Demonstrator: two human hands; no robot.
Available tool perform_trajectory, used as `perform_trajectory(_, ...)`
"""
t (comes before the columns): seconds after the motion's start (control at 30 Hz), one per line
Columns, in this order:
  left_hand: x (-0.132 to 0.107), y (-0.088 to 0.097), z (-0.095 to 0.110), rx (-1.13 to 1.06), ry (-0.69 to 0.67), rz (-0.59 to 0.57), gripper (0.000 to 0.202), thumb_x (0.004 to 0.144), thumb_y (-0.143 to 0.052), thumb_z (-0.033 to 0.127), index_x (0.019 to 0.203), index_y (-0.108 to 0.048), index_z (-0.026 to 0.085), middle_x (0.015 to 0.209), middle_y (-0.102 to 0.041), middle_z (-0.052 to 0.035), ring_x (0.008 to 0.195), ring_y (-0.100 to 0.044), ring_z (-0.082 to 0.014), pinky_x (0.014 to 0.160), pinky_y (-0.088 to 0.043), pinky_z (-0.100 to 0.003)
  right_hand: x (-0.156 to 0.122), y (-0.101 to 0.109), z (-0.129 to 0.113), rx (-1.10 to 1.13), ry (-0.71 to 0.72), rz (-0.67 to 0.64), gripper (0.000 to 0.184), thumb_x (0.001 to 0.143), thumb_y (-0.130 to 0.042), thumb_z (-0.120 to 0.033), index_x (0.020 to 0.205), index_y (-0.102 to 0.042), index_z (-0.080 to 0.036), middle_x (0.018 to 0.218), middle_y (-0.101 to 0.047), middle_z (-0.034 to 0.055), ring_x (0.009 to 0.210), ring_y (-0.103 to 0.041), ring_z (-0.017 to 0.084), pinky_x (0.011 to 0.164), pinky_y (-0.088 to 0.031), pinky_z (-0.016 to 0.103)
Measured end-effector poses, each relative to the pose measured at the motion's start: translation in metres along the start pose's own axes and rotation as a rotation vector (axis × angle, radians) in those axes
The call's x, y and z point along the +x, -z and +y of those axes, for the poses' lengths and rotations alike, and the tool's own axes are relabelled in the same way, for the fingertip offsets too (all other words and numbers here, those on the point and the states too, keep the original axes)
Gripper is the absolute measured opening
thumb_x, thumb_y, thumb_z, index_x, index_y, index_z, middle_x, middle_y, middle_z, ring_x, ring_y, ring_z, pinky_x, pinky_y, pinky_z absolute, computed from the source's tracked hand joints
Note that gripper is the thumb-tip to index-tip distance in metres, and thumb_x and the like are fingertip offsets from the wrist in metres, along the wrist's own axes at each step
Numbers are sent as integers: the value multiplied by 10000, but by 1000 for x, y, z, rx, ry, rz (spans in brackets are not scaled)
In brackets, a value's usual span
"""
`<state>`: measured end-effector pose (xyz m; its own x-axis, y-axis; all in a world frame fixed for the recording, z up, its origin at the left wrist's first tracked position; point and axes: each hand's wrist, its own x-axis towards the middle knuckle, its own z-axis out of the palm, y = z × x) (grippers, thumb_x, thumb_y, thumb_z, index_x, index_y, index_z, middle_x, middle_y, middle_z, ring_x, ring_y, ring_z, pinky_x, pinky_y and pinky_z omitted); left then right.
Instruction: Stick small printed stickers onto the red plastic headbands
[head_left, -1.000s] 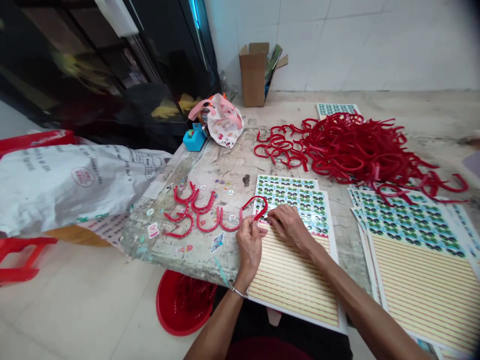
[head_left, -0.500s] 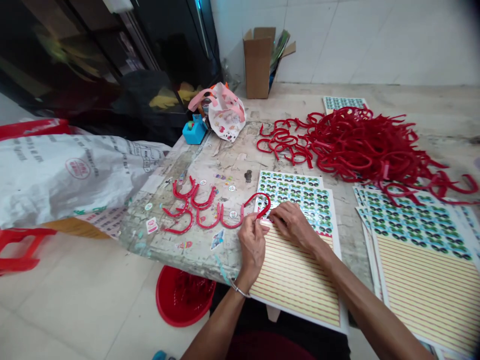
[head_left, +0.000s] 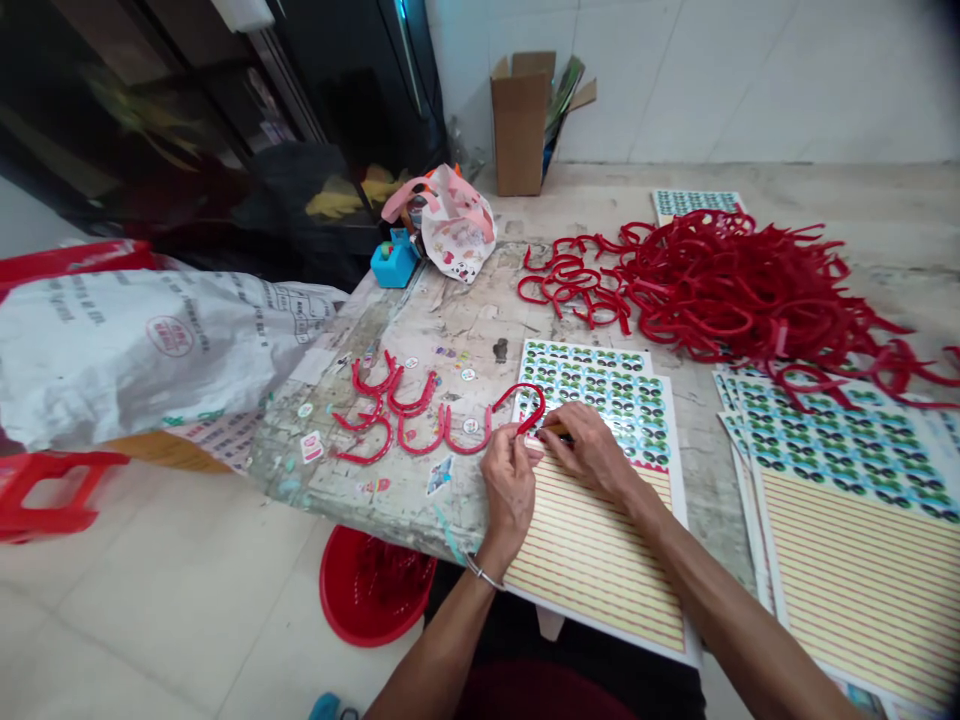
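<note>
Floor: red basin point(head_left: 367, 600) below the table point(head_left: 457, 330) edge.
Hands: left hand point(head_left: 510, 490) pinches a red band point(head_left: 519, 388); right hand point(head_left: 589, 450) just beside it, its hold unclear; both above a sticker sheet point(head_left: 592, 570).
Beyond: heap of bands point(head_left: 742, 285).

Narrow glossy red plastic U-shaped band point(head_left: 526, 388); held tilted, one end pinched by the left hand point(head_left: 510, 495); curve stands just above the corner of a blue-green printed sticker sheet point(head_left: 592, 400).
</note>
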<state>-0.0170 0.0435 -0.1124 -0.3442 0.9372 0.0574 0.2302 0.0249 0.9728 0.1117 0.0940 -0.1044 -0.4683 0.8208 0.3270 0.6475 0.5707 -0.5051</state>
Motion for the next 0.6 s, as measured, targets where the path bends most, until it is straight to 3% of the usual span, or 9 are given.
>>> perform_trajectory(0.43,-1,1,1,-19,16,-2,162,872,-430,286,912,-552,188,700,-608,-10,610,-632,-133,618,-510,-245,-2,1,0,-40,-22,12,98,860,-460,-222,810,-538,-190,806,-568,59,788,-476,196,721,-333,330)
perform_trajectory(0.6,-1,0,2,-29,47,-9,151,865,-438,280,885,-555,187,638,-613,-5,595,-638,-143,570,-505,-230,-1,0,0,-40,-10,-7,96,857,-465,-218,803,-541,-195,807,-567,59,785,-478,194,719,-333,324)
